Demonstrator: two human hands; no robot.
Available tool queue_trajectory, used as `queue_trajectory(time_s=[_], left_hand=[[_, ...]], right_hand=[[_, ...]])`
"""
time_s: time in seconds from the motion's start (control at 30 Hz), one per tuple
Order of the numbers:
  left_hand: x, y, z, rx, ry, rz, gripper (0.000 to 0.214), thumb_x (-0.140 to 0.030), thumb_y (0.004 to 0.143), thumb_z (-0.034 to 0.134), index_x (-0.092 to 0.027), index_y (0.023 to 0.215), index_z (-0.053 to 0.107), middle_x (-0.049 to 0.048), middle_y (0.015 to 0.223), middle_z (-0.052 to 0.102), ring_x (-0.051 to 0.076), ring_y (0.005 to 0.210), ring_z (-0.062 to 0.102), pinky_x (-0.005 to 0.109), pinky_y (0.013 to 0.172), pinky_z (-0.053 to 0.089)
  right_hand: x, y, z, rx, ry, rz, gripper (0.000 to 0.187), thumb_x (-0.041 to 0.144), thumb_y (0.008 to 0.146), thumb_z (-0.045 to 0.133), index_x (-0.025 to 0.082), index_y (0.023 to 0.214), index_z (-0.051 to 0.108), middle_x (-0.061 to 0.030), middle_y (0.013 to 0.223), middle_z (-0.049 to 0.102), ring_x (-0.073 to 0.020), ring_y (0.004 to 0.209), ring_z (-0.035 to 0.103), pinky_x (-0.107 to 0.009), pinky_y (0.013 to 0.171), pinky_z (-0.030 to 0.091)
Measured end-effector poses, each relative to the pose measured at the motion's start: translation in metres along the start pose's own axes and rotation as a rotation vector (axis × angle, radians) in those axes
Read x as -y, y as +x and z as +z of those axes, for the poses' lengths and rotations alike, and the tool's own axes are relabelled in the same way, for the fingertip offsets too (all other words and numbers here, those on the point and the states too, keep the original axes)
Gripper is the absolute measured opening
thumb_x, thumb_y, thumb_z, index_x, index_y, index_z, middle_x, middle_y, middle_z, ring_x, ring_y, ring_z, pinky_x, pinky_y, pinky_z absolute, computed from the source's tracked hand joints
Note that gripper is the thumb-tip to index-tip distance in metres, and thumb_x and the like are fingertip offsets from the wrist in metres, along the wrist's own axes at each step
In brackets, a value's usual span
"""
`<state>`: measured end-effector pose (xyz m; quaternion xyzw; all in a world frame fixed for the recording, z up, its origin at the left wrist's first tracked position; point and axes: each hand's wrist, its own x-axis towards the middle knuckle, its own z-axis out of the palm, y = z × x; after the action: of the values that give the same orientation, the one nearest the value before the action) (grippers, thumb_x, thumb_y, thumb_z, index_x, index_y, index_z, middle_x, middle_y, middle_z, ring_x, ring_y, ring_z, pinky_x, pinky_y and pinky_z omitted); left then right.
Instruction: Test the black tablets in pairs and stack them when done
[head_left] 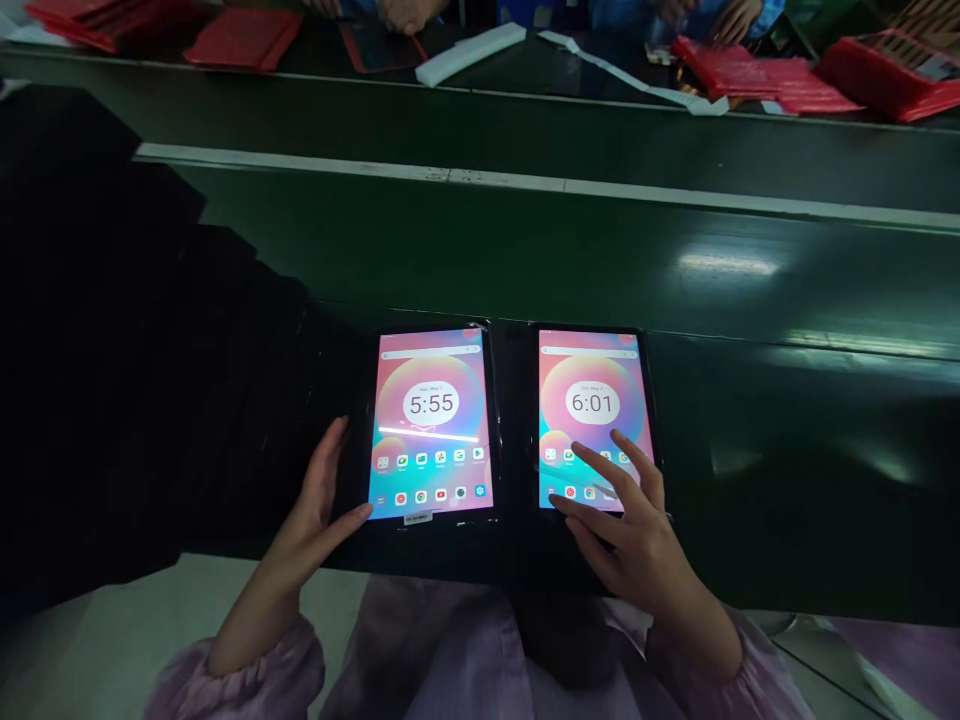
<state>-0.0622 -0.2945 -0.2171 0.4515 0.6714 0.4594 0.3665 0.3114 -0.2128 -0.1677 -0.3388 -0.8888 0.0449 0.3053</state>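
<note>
Two lit tablets lie flat, side by side, on the dark table in front of me. The left tablet (431,375) shows a home screen with 5:55, and a small white barcode label (418,518) sits at its lower edge. A similar home screen with 6:01 is on the right tablet (592,365). My left hand (319,510) is beside the left tablet, thumb at its lower left corner and the other fingers stretched out apart from it. Over the lower part of the right tablet, my right hand (634,530) is spread, fingertips at the screen and hiding some icons.
A large dark stack (150,350) covers the table's left side. Beyond a pale strip (510,183), another work surface holds red pouches (244,40), a white strip (472,52) and more red packages (892,75). Co-workers' hands (739,18) are at work there.
</note>
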Motion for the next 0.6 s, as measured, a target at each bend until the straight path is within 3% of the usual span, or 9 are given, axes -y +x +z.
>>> queue_trajectory(time_s=[0.13,0.3,0.47,0.53,0.6], left_hand=[[0.004,-0.004,0.002,-0.030,0.020,0.025,0.095,-0.047,0.086,0.086,-0.047,0.168,0.039,-0.0009,0.184,0.026,0.036,0.170,0.014,0.061,0.134,0.007],[-0.002,-0.001,0.000,-0.032,-0.020,-0.059,0.096,-0.047,0.081,0.090,-0.045,0.165,0.044,0.0015,0.182,0.030,0.037,0.170,0.015,0.062,0.135,0.011],[-0.032,0.041,0.014,-0.192,-0.166,-0.158,0.102,-0.066,0.065,0.092,-0.028,0.154,0.059,0.0140,0.172,0.048,0.041,0.167,0.025,0.057,0.136,0.019],[-0.049,0.059,0.026,-0.261,-0.132,-0.185,0.094,-0.068,0.069,0.088,-0.025,0.150,0.063,0.0136,0.171,0.050,0.041,0.165,0.031,0.054,0.136,0.024],[-0.064,0.069,0.037,-0.314,-0.030,-0.213,0.079,-0.062,0.082,0.080,-0.027,0.150,0.063,0.0102,0.172,0.049,0.038,0.163,0.036,0.052,0.135,0.026]], right_hand=[[0.000,0.004,0.001,0.031,-0.002,-0.005,0.021,0.016,0.105,0.059,0.025,0.107,0.078,-0.0131,0.145,0.067,-0.0350,0.166,0.025,-0.060,0.113,0.052],[-0.015,0.008,-0.009,-0.092,0.026,-0.015,0.021,0.011,0.104,0.060,0.023,0.107,0.077,-0.0128,0.141,0.069,-0.0330,0.163,0.036,-0.050,0.114,0.051],[-0.046,0.014,-0.027,-0.205,-0.067,0.096,0.021,0.013,0.104,0.064,0.023,0.106,0.082,-0.0108,0.140,0.071,-0.0353,0.153,0.050,-0.050,0.112,0.053],[-0.060,0.019,-0.034,-0.225,-0.113,0.133,0.021,0.015,0.104,0.065,0.024,0.104,0.084,-0.0098,0.138,0.073,-0.0363,0.147,0.056,-0.050,0.108,0.057],[-0.074,0.025,-0.038,-0.226,-0.143,0.156,0.021,0.018,0.104,0.066,0.025,0.103,0.086,-0.0088,0.135,0.075,-0.0359,0.141,0.062,-0.049,0.103,0.061]])
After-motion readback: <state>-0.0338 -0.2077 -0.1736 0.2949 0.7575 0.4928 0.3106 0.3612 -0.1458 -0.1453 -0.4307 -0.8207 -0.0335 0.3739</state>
